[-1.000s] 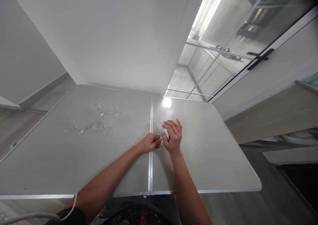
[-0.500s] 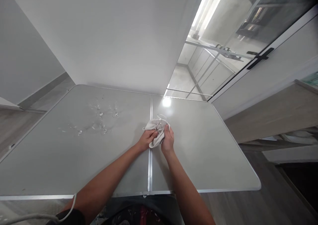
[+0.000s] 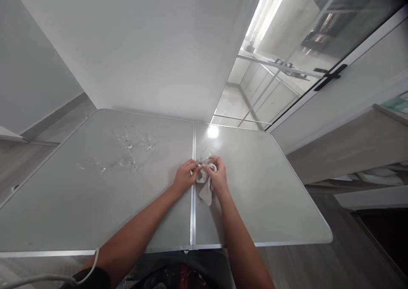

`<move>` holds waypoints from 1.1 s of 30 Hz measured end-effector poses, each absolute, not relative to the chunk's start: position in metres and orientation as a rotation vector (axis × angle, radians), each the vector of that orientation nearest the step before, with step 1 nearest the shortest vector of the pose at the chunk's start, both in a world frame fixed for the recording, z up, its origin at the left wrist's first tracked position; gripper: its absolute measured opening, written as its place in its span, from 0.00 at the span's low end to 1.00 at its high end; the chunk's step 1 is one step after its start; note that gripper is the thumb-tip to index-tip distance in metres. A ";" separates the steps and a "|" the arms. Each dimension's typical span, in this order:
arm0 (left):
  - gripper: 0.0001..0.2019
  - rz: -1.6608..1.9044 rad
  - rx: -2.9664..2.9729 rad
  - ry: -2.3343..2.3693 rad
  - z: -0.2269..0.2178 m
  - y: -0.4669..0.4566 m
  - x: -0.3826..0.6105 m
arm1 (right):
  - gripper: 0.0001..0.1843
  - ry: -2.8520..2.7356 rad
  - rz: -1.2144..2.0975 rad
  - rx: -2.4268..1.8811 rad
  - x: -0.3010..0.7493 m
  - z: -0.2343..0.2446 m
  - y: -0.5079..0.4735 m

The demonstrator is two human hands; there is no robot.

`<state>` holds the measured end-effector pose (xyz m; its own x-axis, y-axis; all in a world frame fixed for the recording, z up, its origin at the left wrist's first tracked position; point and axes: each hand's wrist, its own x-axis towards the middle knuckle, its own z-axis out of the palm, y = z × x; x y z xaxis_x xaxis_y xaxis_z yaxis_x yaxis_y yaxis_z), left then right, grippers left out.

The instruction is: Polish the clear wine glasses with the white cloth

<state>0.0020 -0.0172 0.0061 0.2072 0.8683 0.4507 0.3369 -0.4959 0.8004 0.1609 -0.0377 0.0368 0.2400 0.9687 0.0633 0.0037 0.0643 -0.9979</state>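
Where the table (image 3: 63,204) extends to the left, clear glasses (image 3: 130,146) form a loose group, well apart from the hands; their outlines are too faint to count. Farther right, the left hand (image 3: 185,175) lies beside the metal strip (image 3: 192,221) dividing the tabletop, its thumb and fingertips pinched on the near end of another clear glass (image 3: 204,158). This glass is just right of the strip, between the two hands, and extends beyond the fingertips toward the wall (image 3: 153,51). The pale cloth (image 3: 206,195) is bunched against its near side, one corner hanging toward the person. At right, the right hand (image 3: 219,176) is clamped on the cloth, thumb and fingers curled around it.
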 end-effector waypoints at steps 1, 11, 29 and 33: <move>0.11 1.265 1.972 1.097 0.005 -0.018 0.003 | 0.14 -1.109 0.990 -1.264 0.161 0.038 -0.038; 0.13 1.323 1.937 1.083 -0.011 -0.012 0.006 | 0.18 -1.004 1.172 -1.159 0.142 0.027 -0.039; 0.23 1.312 1.839 1.096 -0.004 -0.018 0.007 | 0.22 -1.138 0.548 -1.586 0.176 0.034 -0.020; 0.12 1.282 1.775 1.185 -0.001 -0.019 0.006 | 0.21 -1.258 0.340 -1.882 0.227 0.037 0.010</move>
